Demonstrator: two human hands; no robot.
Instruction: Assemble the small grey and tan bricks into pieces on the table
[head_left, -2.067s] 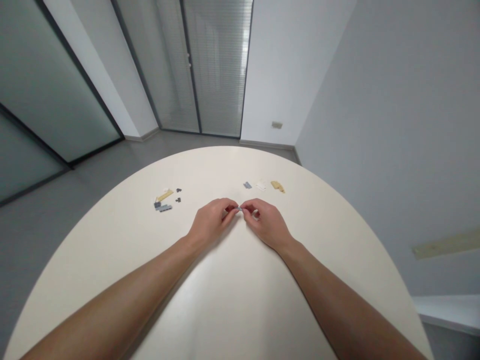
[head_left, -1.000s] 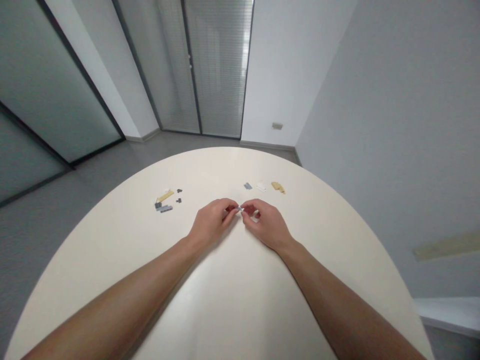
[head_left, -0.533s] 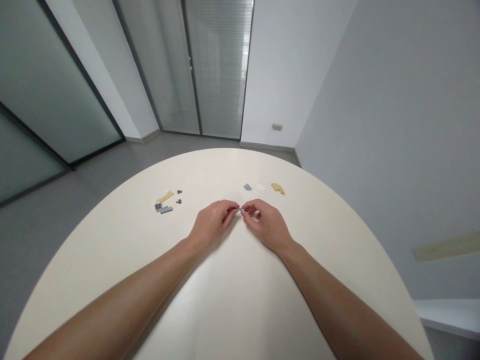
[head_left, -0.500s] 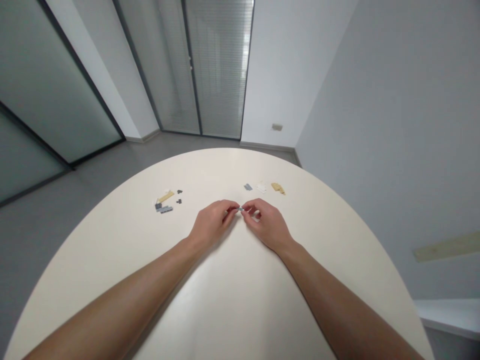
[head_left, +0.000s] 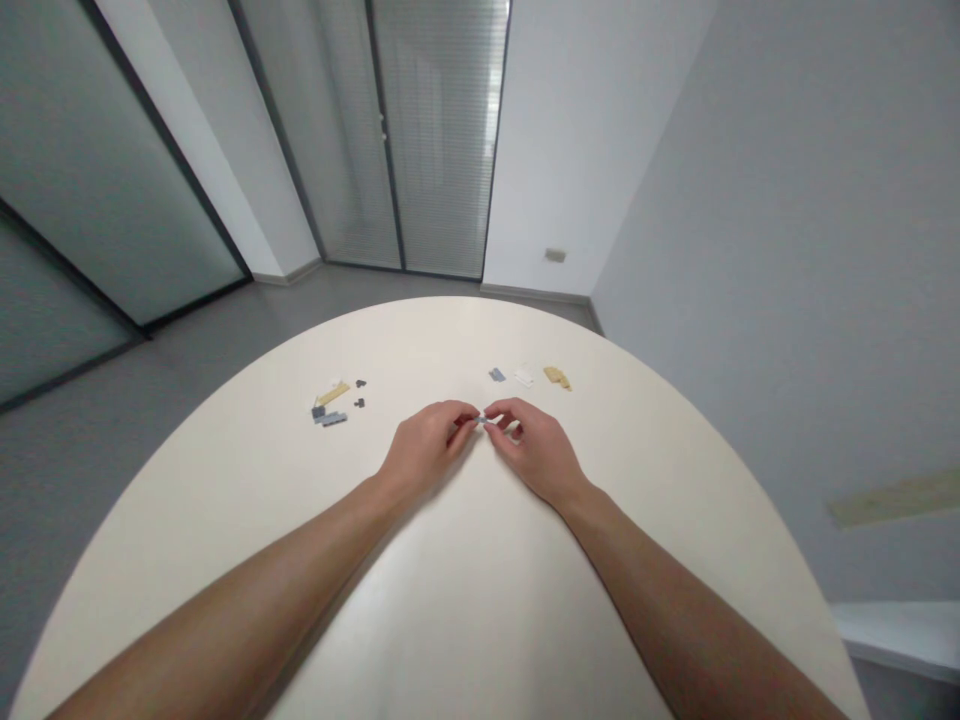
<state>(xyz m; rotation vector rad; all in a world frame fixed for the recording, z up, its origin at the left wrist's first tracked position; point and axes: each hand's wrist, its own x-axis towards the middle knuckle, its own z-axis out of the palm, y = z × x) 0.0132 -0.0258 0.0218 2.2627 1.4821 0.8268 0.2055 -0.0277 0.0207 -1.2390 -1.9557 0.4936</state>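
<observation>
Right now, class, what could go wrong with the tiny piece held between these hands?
The small grey plastic piece, pinched between the left hand and right hand, could slip. Dropped on the smooth table, it might slide away or get mixed up with the loose pieces.

Tabletop [head_left: 480, 610]: cream. Centre piece [head_left: 481, 421]: pale grey. Upper left: tan strip [head_left: 333, 393], dark grey bits [head_left: 360, 393]. Upper right: grey piece [head_left: 496, 374], white piece [head_left: 523, 376], tan piece [head_left: 556, 376]. Door blinds [head_left: 439, 130]: fine horizontal grey stripes.
</observation>
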